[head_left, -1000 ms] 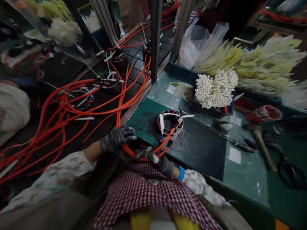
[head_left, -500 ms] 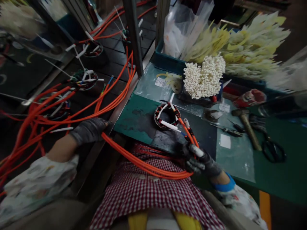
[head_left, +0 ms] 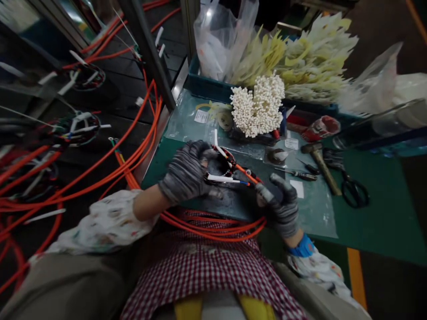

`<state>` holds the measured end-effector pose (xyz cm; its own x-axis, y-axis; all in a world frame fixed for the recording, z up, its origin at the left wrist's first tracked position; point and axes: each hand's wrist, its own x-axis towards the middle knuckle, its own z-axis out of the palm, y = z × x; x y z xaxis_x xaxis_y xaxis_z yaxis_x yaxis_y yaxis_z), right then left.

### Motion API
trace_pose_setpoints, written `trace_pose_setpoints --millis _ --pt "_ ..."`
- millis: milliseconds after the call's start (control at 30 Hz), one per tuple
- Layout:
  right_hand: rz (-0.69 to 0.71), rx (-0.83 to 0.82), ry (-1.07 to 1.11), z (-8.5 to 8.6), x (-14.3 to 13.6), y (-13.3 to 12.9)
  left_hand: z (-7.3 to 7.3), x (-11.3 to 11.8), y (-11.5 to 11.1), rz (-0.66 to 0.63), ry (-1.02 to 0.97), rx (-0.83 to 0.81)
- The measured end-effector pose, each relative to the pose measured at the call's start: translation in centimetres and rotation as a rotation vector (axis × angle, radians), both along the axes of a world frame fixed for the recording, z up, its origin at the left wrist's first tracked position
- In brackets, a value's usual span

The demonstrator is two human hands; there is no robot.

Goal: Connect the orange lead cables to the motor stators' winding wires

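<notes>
Ring of wound wires [head_left: 230, 161]: sits over the dark mat [head_left: 230, 206] near the front edge of the green surface [head_left: 387, 213], between both gloved hands. Cannot tell any lift from the mat.

Left hand [head_left: 187, 173]: reaches palm down over the left side of the ring. Grip partly closed at the rim; cannot tell how firmly. Placed there probably to steady the ring.

Right hand [head_left: 280, 206]: hangs over the front edge, just beside the orange cables [head_left: 248, 172] leading from the ring. Grip half open, with digits spread; cannot tell any hold on the cables. Likely so placed to guide them.

White sleeve [head_left: 222, 178]: points from the front of the ring toward the right hand.

Cable loop [head_left: 213, 234]: sags across the checked apron [head_left: 200, 262], apparently slack to avoid pulling on the ring.

White tubes [head_left: 256, 106]: stand bunched behind the ring, presumably for easy reach.

Hammer [head_left: 327, 173] and scissors [head_left: 355, 193]: lie well to the right, seemingly set clear of the cables.
</notes>
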<state>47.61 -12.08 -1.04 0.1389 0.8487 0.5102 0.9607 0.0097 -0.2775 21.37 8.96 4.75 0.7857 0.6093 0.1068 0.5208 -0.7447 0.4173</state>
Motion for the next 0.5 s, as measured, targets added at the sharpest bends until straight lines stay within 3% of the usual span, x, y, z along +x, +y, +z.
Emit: trace_pose_setpoints --millis 67,133,267,367,500 --pt "-0.012 -0.017 -0.071 1.0 0.0 0.0 -1.1 1.9 0.2 0.043 -0.078 0.071" --pt "0.01 -0.009 -0.111 1.7 0.0 0.6 -2.6 2.3 0.8 0.1 -0.158 0.046" --pt "0.03 -0.085 -0.096 2.1 0.5 2.5 -4.8 0.5 2.6 0.116 -0.286 -0.269" --pt "0.073 -0.111 -0.012 2.7 1.0 2.6 -5.6 -0.9 3.9 0.102 -0.374 -0.388" --pt "-0.009 -0.026 -0.019 6.0 1.1 2.0 -6.9 -0.8 4.5 0.05 -0.542 -0.416"
